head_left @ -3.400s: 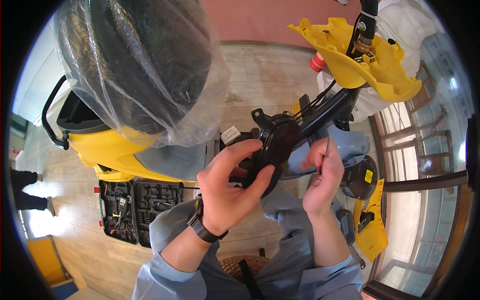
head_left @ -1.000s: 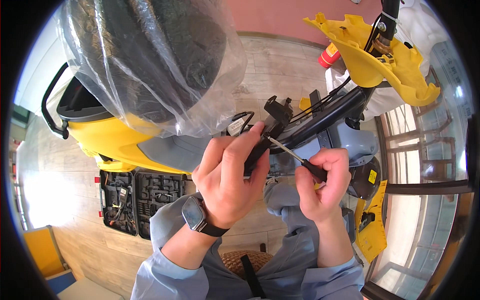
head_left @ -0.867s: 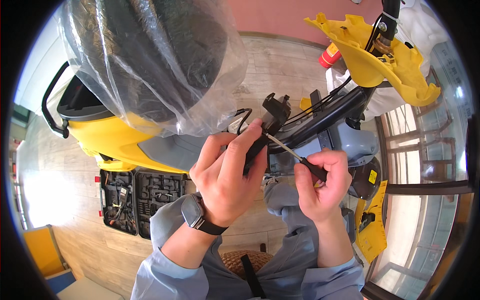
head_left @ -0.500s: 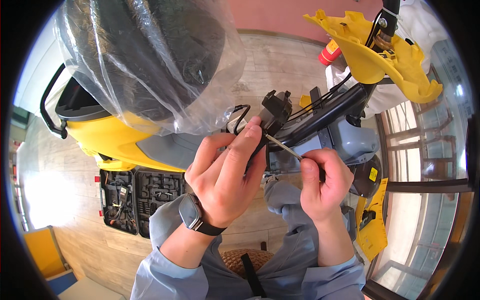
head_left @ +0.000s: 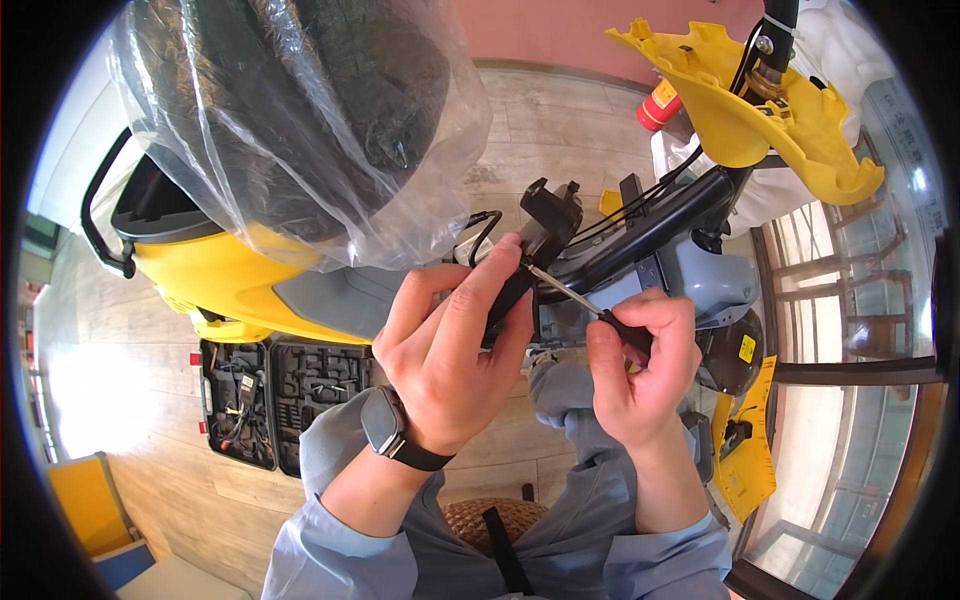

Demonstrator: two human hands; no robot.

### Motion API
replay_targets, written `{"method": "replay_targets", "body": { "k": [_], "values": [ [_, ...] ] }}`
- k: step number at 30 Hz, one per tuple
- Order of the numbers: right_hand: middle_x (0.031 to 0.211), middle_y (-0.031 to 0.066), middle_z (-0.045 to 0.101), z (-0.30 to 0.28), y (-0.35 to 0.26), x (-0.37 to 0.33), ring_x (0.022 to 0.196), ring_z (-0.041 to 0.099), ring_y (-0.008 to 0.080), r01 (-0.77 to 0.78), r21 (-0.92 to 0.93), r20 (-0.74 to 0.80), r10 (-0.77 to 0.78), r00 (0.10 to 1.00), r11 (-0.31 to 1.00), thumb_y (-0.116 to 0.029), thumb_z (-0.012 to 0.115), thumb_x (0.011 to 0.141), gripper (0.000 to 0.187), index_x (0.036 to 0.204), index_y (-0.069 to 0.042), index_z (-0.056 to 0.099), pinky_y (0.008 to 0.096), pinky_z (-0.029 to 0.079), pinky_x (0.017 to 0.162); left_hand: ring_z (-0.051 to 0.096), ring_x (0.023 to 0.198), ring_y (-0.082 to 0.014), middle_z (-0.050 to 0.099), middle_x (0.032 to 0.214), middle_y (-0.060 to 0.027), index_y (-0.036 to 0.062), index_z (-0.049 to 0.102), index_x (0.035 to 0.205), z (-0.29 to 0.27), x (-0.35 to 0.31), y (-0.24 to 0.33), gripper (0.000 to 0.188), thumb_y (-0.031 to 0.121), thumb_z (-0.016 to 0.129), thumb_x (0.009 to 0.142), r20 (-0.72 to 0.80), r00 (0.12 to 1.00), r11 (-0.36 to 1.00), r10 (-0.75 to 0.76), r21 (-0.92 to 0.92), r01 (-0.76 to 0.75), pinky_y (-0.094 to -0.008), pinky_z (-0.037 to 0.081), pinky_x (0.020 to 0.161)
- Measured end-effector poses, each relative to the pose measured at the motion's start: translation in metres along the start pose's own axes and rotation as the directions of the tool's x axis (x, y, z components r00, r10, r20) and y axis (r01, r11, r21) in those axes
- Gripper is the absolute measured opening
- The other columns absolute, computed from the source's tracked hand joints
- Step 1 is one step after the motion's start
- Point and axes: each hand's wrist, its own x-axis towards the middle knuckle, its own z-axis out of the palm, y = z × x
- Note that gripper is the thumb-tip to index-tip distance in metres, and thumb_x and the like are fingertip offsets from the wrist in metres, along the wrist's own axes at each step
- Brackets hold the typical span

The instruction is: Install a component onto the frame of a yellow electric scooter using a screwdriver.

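Note:
My left hand (head_left: 450, 345) is closed around a black plastic part (head_left: 549, 218), with the index finger laid along its side. My right hand (head_left: 652, 375) grips the black handle of a screwdriver (head_left: 566, 291) between thumb and fingers. The thin metal shaft slants up and left, its tip at the black part beside my left fingertips. Whether a screw sits under the tip is too small to make out. A bent black cable (head_left: 485, 232) runs just behind my left fingers.
A yellow and grey scooter body (head_left: 240, 280) with a plastic-wrapped seat (head_left: 300, 130) stands left. The black frame tube (head_left: 650, 240) and yellow front cover (head_left: 735, 120) are right. An unfolded tool case (head_left: 270, 405) lies on the floor. A yellow panel (head_left: 745, 465) leans at right.
My right thumb and fingers have shifted on the screwdriver, so more of the black handle shows. My left hand and the black part have moved only slightly.

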Motion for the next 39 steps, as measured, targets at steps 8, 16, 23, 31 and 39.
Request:
{"method": "replay_targets", "body": {
  "k": [8, 16, 23, 31, 39],
  "values": [
    [0.079, 0.0111, 0.066, -0.002, -0.004, -0.003, 0.061, 0.063, 0.0185, 0.083, -0.138, -0.054, -0.091, 0.994, 0.987, -0.006, 0.081, 0.079, 0.025, 0.093, 0.000, 0.061, 0.0256, 0.050, 0.054, 0.064, 0.073, -0.0170, 0.071, 0.089, -0.0088, 0.0012, 0.071, 0.108, -0.005, 0.001, -0.005, 0.045, -0.008, 0.080, 0.065, -0.023, 0.996, 0.996, 0.089, 0.013, -0.089, -0.0253, 0.053, 0.065],
    [0.067, 0.0088, 0.061, -0.003, -0.008, 0.005, 0.053, 0.058, 0.0201, 0.172, -0.218, -0.021, -0.181, 0.983, 0.961, -0.011, 0.072, 0.088, 0.015, 0.081, -0.002, 0.062, 0.0289, 0.044, 0.049, 0.064, 0.074, -0.0178, 0.073, 0.094, -0.0111, -0.0010, 0.070, 0.107, -0.005, 0.001, -0.003, 0.043, -0.009, 0.079, 0.066, -0.027, 0.992, 0.992, 0.126, 0.005, -0.126, -0.0257, 0.053, 0.065],
    [0.063, 0.0081, 0.059, -0.007, -0.010, 0.005, 0.050, 0.054, 0.0190, 0.035, -0.153, 0.016, -0.033, 0.999, 0.988, -0.010, 0.067, 0.089, 0.012, 0.082, -0.002, 0.061, 0.0284, 0.042, 0.048, 0.064, 0.075, -0.0193, 0.074, 0.097, -0.0125, 0.0002, 0.068, 0.103, -0.005, -0.001, 0.003, 0.039, -0.008, 0.080, 0.066, 0.022, 0.998, 0.997, 0.064, -0.048, -0.063, -0.0263, 0.053, 0.066],
    [0.070, 0.0087, 0.061, 0.000, -0.002, 0.003, 0.051, 0.056, 0.0147, 0.235, -0.158, -0.052, -0.246, 0.968, 0.959, 0.001, 0.078, 0.076, 0.024, 0.093, 0.001, 0.061, 0.0243, 0.042, 0.047, 0.062, 0.073, -0.0211, 0.074, 0.105, -0.0134, 0.0066, 0.050, 0.063, 0.000, 0.003, -0.010, 0.030, -0.005, 0.078, 0.063, -0.002, 0.980, 0.980, 0.201, 0.014, -0.200, -0.0282, 0.052, 0.055],
    [0.070, 0.0091, 0.062, 0.000, -0.004, 0.003, 0.051, 0.057, 0.0176, 0.195, -0.177, -0.064, -0.209, 0.976, 0.965, -0.004, 0.079, 0.078, 0.020, 0.090, 0.000, 0.064, 0.0262, 0.042, 0.047, 0.061, 0.073, -0.0216, 0.074, 0.103, -0.0138, 0.0055, 0.052, 0.061, -0.003, 0.004, -0.008, 0.026, -0.001, 0.077, 0.064, 0.002, 0.962, 0.958, 0.275, 0.087, -0.274, -0.0280, 0.051, 0.054]
  ]
}}
